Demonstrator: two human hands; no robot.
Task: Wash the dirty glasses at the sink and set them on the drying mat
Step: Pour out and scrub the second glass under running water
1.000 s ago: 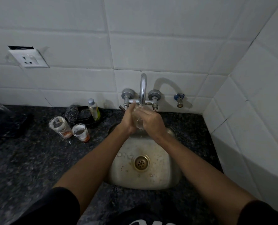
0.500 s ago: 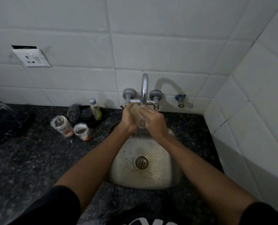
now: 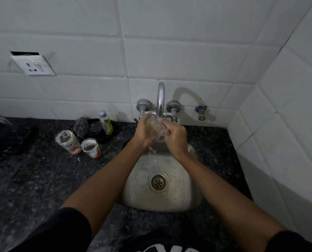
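Both hands meet under the tap (image 3: 160,99) in the head view, the only view there is: the left hand (image 3: 142,131) is curled round a clear glass (image 3: 154,128) and grips it from the left, while the right hand (image 3: 175,138) wraps its fingers round the other side, so the glass is clasped between the two just below the spout and above the back of the sink (image 3: 133,195). Water appears to be running over the glass and splashing into the basin (the stream is faint and blurred, so its strength is hard to judge). To the left, on the dark speckled counter (image 3: 33,179), two dirty glasses stand close together, a taller glass (image 3: 68,141) and a shorter glass (image 3: 90,147), both smeared white with reddish residue at the bottom. Behind them sit a steel scrubber (image 3: 81,126) and a small soap bottle (image 3: 105,121). A dark shape at the far left edge may be the drying mat, though I cannot tell. The step in hand looks like rinsing or rubbing the first glass. To do it well, I would keep one hand firmly round the wet, slippery body, turn the glass so water reaches the inside and the rim, and hold it low over the basin, away from the metal spout.
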